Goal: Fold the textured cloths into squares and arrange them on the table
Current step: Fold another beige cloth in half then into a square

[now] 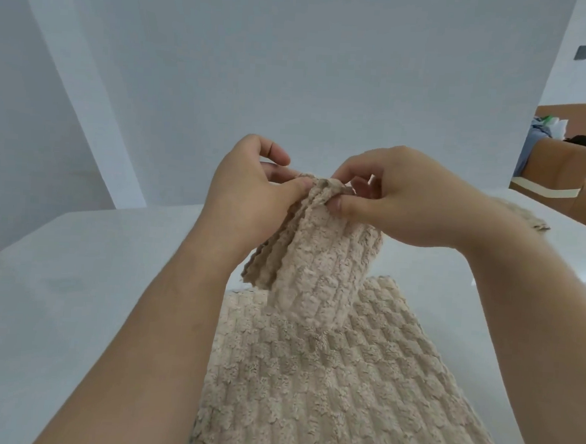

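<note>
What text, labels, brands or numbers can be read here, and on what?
None readable.
The held cloth and the flat cloth show no tag or print.
The table is unmarked.
The wall plate looks blank.
Bags on the sofa are too small and blurred to read.

no readable text, labels or signs

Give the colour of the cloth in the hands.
Beige cloth, with a ribbed weave; head view.
</note>
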A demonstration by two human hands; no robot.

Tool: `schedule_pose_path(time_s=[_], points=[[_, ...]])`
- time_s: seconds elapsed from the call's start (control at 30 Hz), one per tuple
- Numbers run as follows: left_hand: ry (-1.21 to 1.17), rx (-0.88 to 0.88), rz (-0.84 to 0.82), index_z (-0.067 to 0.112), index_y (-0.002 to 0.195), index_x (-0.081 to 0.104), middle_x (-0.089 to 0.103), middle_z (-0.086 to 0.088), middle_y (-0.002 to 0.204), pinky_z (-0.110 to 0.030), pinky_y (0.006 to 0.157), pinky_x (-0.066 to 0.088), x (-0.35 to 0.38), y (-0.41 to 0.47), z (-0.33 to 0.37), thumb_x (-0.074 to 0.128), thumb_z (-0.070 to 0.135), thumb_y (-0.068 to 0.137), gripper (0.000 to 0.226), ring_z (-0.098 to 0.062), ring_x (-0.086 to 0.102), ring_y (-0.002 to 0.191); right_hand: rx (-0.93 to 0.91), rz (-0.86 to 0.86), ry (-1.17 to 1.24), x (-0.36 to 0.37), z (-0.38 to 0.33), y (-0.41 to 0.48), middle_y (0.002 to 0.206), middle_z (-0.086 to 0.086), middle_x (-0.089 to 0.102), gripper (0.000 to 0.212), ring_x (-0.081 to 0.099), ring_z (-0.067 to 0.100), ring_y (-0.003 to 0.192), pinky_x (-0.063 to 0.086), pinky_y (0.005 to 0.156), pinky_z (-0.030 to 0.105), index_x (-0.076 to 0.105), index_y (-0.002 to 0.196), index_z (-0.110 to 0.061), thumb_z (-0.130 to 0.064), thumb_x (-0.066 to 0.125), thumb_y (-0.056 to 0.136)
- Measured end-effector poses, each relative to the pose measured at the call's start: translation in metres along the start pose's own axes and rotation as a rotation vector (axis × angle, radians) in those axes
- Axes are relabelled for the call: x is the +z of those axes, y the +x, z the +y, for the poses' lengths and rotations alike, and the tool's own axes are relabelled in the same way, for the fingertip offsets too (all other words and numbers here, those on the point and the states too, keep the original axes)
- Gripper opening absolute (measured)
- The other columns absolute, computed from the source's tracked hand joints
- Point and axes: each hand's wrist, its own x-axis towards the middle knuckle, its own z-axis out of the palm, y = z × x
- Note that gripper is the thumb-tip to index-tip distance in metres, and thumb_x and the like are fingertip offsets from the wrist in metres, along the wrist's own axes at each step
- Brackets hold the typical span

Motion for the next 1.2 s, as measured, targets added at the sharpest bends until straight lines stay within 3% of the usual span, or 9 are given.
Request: schedule_pose_path(time_s=[0.17, 0.33, 0.47, 0.57, 0.67, 0.8, 0.9, 1.0, 1.2], points=[[0.002, 0.01, -0.031, 0.025, 0.099, 0.055, 0.078, 0.01, 0.086, -0.045, 0.083, 0.061, -0.001, -0.003, 0.004, 0.081, 0.023, 0.085, 0.03, -0.011, 0.074, 0.078, 0.002, 0.034, -0.053, 0.003, 0.001, -0.001, 0.095, -0.018, 0.059, 0.008, 0.055, -0.006, 0.075, 0.039, 0.065, 0.019, 0.068, 0.091, -0.04, -0.048, 0.067, 0.09], [0.021, 0.013, -0.04, 0.025, 0.1, 0.057, 0.077, 0.011, 0.083, -0.044, 0.083, 0.06, 0.003, -0.005, 0.006, 0.077, 0.024, 0.088, 0.024, -0.009, 0.072, 0.074, 0.006, 0.006, -0.022, 0.006, 0.0, -0.002, 0.065, -0.039, 0.058, 0.008, 0.054, -0.016, 0.063, 0.035, 0.053, 0.005, 0.066, 0.087, -0.032, -0.037, 0.068, 0.093], [0.014, 0.029, -0.046, 0.026, 0.1, 0.058, 0.076, 0.013, 0.081, -0.037, 0.075, 0.059, 0.004, -0.007, 0.01, 0.078, 0.046, 0.085, 0.032, -0.005, 0.071, 0.07, 0.015, 0.039, -0.035, 0.008, 0.002, 0.0, 0.085, -0.018, 0.069, 0.009, 0.054, -0.014, 0.057, 0.035, 0.049, 0.008, 0.066, 0.088, -0.033, -0.04, 0.068, 0.093], [0.033, 0.063, -0.12, 0.027, 0.103, 0.057, 0.076, 0.009, 0.091, -0.033, 0.075, 0.059, 0.003, -0.01, 0.01, 0.089, 0.037, 0.074, 0.045, -0.008, 0.073, 0.079, 0.036, 0.058, -0.044, 0.011, 0.003, 0.001, 0.091, -0.013, 0.07, 0.013, 0.054, -0.012, 0.056, 0.034, 0.049, 0.01, 0.067, 0.09, -0.032, -0.045, 0.066, 0.093], [0.062, 0.099, -0.093, 0.026, 0.104, 0.058, 0.074, 0.01, 0.093, -0.028, 0.076, 0.06, 0.002, -0.008, 0.007, 0.087, 0.022, 0.078, 0.039, -0.006, 0.073, 0.08, 0.074, 0.041, -0.059, 0.012, 0.005, 0.002, 0.082, -0.012, 0.067, 0.03, 0.055, -0.003, 0.056, 0.038, 0.056, 0.02, 0.065, 0.084, -0.03, -0.058, 0.062, 0.092], [0.072, 0.117, 0.017, 0.029, 0.1, 0.058, 0.073, 0.012, 0.093, -0.016, 0.067, 0.052, -0.005, -0.001, 0.003, 0.082, 0.021, 0.084, 0.03, 0.002, 0.07, 0.076, 0.193, -0.179, -0.127, 0.014, 0.013, 0.001, 0.064, 0.001, 0.053, 0.064, 0.042, 0.012, 0.05, 0.037, 0.054, 0.029, 0.062, 0.076, -0.01, -0.072, 0.055, 0.087], [0.075, 0.131, 0.064, 0.029, 0.101, 0.057, 0.071, 0.012, 0.093, -0.017, 0.069, 0.051, -0.01, 0.005, -0.004, 0.078, 0.015, 0.087, 0.028, 0.001, 0.069, 0.076, 0.151, -0.301, -0.014, 0.012, 0.011, -0.003, 0.081, -0.009, 0.07, 0.037, 0.055, 0.008, 0.058, 0.046, 0.06, 0.027, 0.072, 0.085, -0.027, -0.063, 0.066, 0.087], [0.075, 0.131, 0.112, 0.027, 0.104, 0.056, 0.069, 0.012, 0.092, -0.022, 0.073, 0.053, -0.01, 0.01, -0.011, 0.073, 0.011, 0.091, 0.027, 0.0, 0.068, 0.077, 0.041, -0.417, 0.149, 0.008, 0.003, -0.007, 0.085, -0.018, 0.07, 0.014, 0.069, 0.009, 0.073, 0.054, 0.057, 0.027, 0.07, 0.1, -0.036, -0.045, 0.072, 0.09], [-0.004, 0.072, 0.18, 0.026, 0.106, 0.051, 0.07, 0.009, 0.095, -0.025, 0.066, 0.052, -0.02, 0.019, -0.021, 0.069, 0.009, 0.094, 0.028, -0.005, 0.068, 0.078, -0.022, -0.34, 0.229, 0.004, 0.001, -0.007, 0.085, -0.011, 0.073, 0.023, 0.073, 0.014, 0.077, 0.057, 0.071, 0.039, 0.07, 0.1, -0.027, -0.047, 0.072, 0.088]])
